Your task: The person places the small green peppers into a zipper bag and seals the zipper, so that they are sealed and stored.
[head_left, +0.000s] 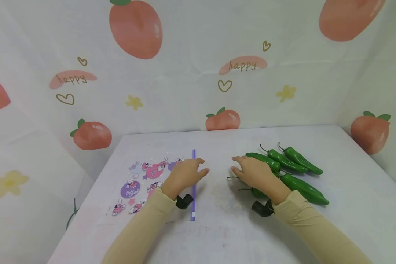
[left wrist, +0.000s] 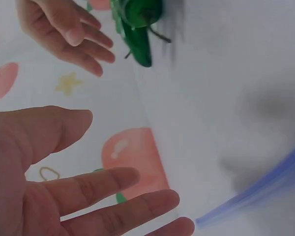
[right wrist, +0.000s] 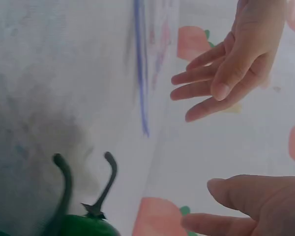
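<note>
In the head view my left hand (head_left: 183,176) hovers over the right part of a clear zip bag (head_left: 142,211) printed with pink and purple cartoons. The bag lies flat, its purple zip strip (head_left: 193,198) toward the middle of the table. My right hand (head_left: 255,175) is above the near left side of a group of green peppers (head_left: 303,188), hiding some of them. Both hands have their fingers extended and hold nothing. The left wrist view shows my left hand (left wrist: 88,191) with fingers spread; pepper stems (right wrist: 105,182) stand below my right hand (right wrist: 255,204) in the right wrist view.
A white-covered table (head_left: 224,234) bears the bag on the left and the peppers on the right. A white cloth (head_left: 184,91) printed with peaches hangs behind and at both sides. Black wrist cameras (head_left: 184,201) sit under each wrist.
</note>
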